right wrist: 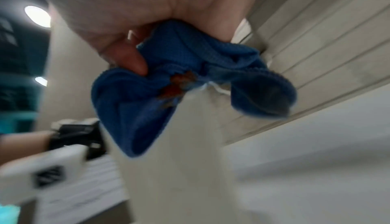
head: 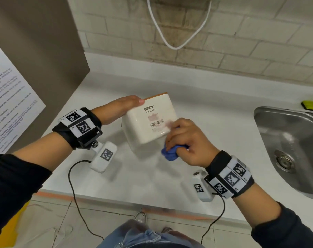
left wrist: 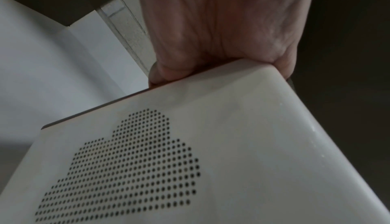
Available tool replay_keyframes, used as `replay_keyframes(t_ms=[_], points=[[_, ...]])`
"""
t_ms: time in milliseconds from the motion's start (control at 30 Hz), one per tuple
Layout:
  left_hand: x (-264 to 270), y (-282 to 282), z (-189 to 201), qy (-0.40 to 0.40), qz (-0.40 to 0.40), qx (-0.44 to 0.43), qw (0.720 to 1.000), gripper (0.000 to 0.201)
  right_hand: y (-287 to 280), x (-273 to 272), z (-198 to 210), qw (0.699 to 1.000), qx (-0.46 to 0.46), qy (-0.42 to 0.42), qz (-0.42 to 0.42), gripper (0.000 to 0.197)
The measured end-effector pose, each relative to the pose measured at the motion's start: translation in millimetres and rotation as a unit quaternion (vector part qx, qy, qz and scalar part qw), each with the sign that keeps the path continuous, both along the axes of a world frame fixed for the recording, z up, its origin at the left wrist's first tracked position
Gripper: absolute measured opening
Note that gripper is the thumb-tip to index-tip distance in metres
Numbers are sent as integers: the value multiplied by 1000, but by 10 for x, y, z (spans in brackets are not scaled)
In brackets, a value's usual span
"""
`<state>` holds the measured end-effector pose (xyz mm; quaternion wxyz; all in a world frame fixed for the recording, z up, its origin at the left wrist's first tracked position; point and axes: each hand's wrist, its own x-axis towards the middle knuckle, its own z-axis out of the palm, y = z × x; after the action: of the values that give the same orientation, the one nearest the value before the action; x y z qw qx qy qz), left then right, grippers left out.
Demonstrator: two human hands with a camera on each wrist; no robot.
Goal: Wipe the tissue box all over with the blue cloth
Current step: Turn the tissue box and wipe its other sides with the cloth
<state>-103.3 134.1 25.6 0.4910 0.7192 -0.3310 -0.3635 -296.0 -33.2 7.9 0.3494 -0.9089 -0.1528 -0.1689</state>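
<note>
The white tissue box [head: 148, 122] is tilted up off the counter, its labelled underside with a barcode facing me. My left hand [head: 123, 106] grips its far left edge, the thumb on top near the orange rim. In the left wrist view the box [left wrist: 232, 144] shows a side with a cloud of small holes, and the left hand [left wrist: 211, 44] curls over its edge. My right hand [head: 186, 140] holds the bunched blue cloth [head: 170, 153] against the box's near right corner. The right wrist view shows the blue cloth [right wrist: 168, 94] gripped by the fingers [right wrist: 131, 59] and pressed on the box [right wrist: 179, 161].
A white counter [head: 152, 176] carries the work, with a steel sink [head: 291, 144] at the right and a yellow-green sponge [head: 311, 104] behind it. A brown panel [head: 44, 59] with a printed notice stands at the left. A white cable [head: 177, 33] hangs on the brick wall.
</note>
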Motion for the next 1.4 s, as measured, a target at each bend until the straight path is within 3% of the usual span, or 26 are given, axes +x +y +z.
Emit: replay_keyframes(t_ms=[100,200,300,500,700,833,1033,1100,1167,1267,1400], points=[[-12,23,-16,-2,6,-11,1000,41,-273,-240,-23,988,83,-15,-133,29],[-65,3,-39,-10,-1,-1,1000,38,-294,-314,120,933,259,-74,-237,29],[-87,-10,-51,-16,-7,0,1000,38,-181,-128,245,926,228,-115,-277,39],[-115,-14,-59,-16,8,-10,1000,44,22,253,88,968,130,-21,-212,41],[-102,0,-44,-23,4,-1,1000,61,-58,-131,-51,976,141,59,-156,36],[-110,3,-37,-27,3,5,1000,67,-210,-404,88,979,121,107,-125,28],[-128,-2,-30,-26,5,13,1000,39,-70,-43,485,944,282,-13,-168,26],[-135,-13,-26,-19,9,9,1000,39,5,177,483,955,233,-14,-183,17],[-129,-20,-17,-12,14,3,1000,43,57,318,373,968,90,-35,-230,12],[-131,-37,19,-3,19,0,1000,43,134,337,207,952,-79,-73,-288,23],[-124,-63,18,5,18,-1,1000,32,184,284,82,965,-89,-52,-240,39]])
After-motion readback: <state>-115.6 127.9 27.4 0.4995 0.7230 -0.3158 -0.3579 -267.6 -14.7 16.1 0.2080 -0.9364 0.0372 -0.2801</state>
